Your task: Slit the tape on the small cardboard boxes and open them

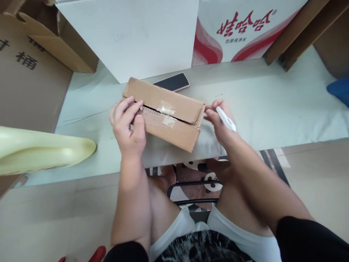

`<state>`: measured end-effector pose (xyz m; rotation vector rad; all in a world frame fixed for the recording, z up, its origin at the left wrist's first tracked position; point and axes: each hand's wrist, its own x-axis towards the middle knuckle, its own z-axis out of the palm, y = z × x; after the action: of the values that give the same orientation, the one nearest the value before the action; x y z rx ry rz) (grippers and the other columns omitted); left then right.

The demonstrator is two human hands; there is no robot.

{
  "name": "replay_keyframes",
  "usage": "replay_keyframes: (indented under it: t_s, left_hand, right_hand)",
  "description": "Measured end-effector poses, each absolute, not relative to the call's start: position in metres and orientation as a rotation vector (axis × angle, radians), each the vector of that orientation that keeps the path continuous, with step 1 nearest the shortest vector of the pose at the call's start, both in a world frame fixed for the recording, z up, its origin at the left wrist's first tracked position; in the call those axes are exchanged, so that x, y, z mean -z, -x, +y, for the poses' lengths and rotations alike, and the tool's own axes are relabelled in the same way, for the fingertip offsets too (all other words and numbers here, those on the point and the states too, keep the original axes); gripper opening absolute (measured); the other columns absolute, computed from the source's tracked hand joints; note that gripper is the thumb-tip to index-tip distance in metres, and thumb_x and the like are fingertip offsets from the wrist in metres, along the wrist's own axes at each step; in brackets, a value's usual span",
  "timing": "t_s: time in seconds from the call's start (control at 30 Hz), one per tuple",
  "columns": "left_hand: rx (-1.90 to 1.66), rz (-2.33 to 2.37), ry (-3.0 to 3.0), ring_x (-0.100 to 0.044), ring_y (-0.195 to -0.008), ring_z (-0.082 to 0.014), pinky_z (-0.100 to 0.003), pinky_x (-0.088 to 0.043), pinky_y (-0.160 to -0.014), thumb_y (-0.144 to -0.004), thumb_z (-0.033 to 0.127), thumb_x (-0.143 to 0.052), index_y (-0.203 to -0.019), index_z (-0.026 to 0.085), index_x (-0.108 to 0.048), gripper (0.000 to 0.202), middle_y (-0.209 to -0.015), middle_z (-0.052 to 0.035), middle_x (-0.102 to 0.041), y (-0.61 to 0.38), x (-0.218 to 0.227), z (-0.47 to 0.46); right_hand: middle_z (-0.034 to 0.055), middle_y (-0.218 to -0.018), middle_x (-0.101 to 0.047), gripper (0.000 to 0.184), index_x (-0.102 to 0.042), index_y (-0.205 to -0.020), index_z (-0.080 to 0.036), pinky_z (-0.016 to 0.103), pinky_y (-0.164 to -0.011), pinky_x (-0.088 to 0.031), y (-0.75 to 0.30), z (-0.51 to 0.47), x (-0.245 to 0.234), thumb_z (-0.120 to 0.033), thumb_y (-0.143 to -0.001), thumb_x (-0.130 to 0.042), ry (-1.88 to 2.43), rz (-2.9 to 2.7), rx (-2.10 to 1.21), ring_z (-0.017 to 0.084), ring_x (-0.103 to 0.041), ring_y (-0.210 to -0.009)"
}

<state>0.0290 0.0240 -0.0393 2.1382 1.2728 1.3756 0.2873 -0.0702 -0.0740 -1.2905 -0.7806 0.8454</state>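
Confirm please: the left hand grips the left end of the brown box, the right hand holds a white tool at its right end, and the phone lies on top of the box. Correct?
No. In the head view the phone lies on the table behind the brown box, not on it. The rest is right.

phone point(172, 82): part behind box point(166, 112) | white tool point(227, 120): part inside right grip point(219, 131) | yellow object point(40, 150): cut left

Pale table point(272, 105), cardboard box point(174, 133), phone point(173, 82) (screen dark), white carton point(131, 36)
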Motion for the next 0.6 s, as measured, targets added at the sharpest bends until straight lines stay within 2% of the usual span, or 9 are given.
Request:
replay_keyframes:
  t_s: [0.1,0.17,0.23,0.27,0.33,0.4,0.43,0.53,0.6]
  left_hand:
    - [-1.481,1.334,-2.087,-0.062,-0.135,-0.0274,-0.047,-0.043,-0.126,-0.098,0.031,-0.055,-0.117,0.020,-0.082,0.035,-0.135,-0.0083,-0.075,-0.027,0.039,0.028]
    - [-1.545,1.359,-2.049,-0.063,-0.135,-0.0260,-0.045,-0.041,-0.127,-0.099,0.032,-0.050,-0.121,0.016,-0.079,0.040,-0.137,-0.0100,-0.074,-0.024,0.041,0.030]
    - [-1.561,1.384,-1.902,-0.060,-0.139,-0.0251,-0.044,-0.042,-0.127,-0.103,0.037,-0.042,-0.126,0.016,-0.075,0.045,-0.142,-0.0098,-0.071,-0.022,0.042,0.031]
    - [-1.545,1.405,-1.744,-0.060,-0.138,-0.0258,-0.045,-0.047,-0.122,-0.104,0.041,-0.037,-0.126,0.018,-0.072,0.048,-0.140,-0.0094,-0.071,-0.022,0.042,0.031]
    - [-1.390,1.407,-1.371,-0.065,-0.125,-0.0298,-0.047,-0.060,-0.100,-0.105,0.053,-0.027,-0.115,0.020,-0.069,0.054,-0.123,-0.0108,-0.075,-0.025,0.042,0.030]
    - [-1.080,1.328,-1.125,-0.070,-0.106,-0.0337,-0.045,-0.064,-0.076,-0.102,0.065,-0.021,-0.100,0.020,-0.067,0.065,-0.100,-0.0143,-0.075,-0.029,0.041,0.027]
    - [-0.906,1.261,-1.097,-0.071,-0.101,-0.0351,-0.045,-0.063,-0.070,-0.099,0.071,-0.023,-0.096,0.020,-0.067,0.068,-0.094,-0.0156,-0.075,-0.032,0.041,0.026]
    - [-0.580,1.072,-1.148,-0.074,-0.103,-0.0385,-0.046,-0.065,-0.072,-0.090,0.083,-0.039,-0.103,0.020,-0.071,0.072,-0.098,-0.0171,-0.078,-0.037,0.044,0.022]
    - [-0.530,1.025,-1.199,-0.076,-0.108,-0.0393,-0.049,-0.067,-0.078,-0.089,0.084,-0.045,-0.109,0.022,-0.073,0.072,-0.104,-0.0159,-0.080,-0.040,0.048,0.020]
  right_hand:
    - [-0.0024,-0.098,-0.073,0.058,-0.041,-0.095,-0.028,0.035,-0.077,-0.061,-0.286,-0.071,0.071,-0.060,-0.074,-0.084,1.379,-0.666,-1.179,0.016,-0.075,-0.083]
    - [-0.0038,-0.093,-0.071,0.061,-0.039,-0.094,-0.028,0.034,-0.074,-0.062,-0.282,-0.073,0.065,-0.067,-0.074,-0.083,1.295,-0.653,-1.271,0.014,-0.073,-0.075]
    - [-0.0013,-0.097,-0.074,0.066,-0.037,-0.093,-0.028,0.040,-0.084,-0.065,-0.278,-0.074,0.056,-0.074,-0.073,-0.081,1.172,-0.732,-1.196,0.018,-0.077,-0.086]
    - [0.0008,-0.102,-0.077,0.068,-0.036,-0.093,-0.029,0.046,-0.092,-0.065,-0.276,-0.074,0.052,-0.078,-0.073,-0.079,1.120,-0.800,-1.114,0.022,-0.078,-0.096]
    - [0.0041,-0.117,-0.079,0.070,-0.035,-0.094,-0.030,0.059,-0.108,-0.059,-0.273,-0.074,0.045,-0.085,-0.073,-0.073,1.056,-0.950,-0.928,0.029,-0.074,-0.124]
    - [0.0041,-0.133,-0.076,0.070,-0.035,-0.095,-0.030,0.066,-0.118,-0.051,-0.271,-0.075,0.039,-0.089,-0.075,-0.069,1.039,-1.076,-0.765,0.031,-0.062,-0.146]
    - [0.0037,-0.140,-0.074,0.070,-0.036,-0.096,-0.031,0.067,-0.120,-0.049,-0.271,-0.076,0.037,-0.090,-0.076,-0.067,1.047,-1.119,-0.703,0.030,-0.056,-0.152]
    - [0.0049,-0.149,-0.068,0.070,-0.039,-0.102,-0.032,0.067,-0.117,-0.051,-0.276,-0.081,0.034,-0.092,-0.077,-0.065,1.082,-1.180,-0.629,0.031,-0.047,-0.159]
    - [0.0042,-0.148,-0.068,0.067,-0.040,-0.104,-0.033,0.063,-0.109,-0.057,-0.282,-0.085,0.034,-0.089,-0.079,-0.066,1.067,-1.157,-0.690,0.031,-0.052,-0.155]
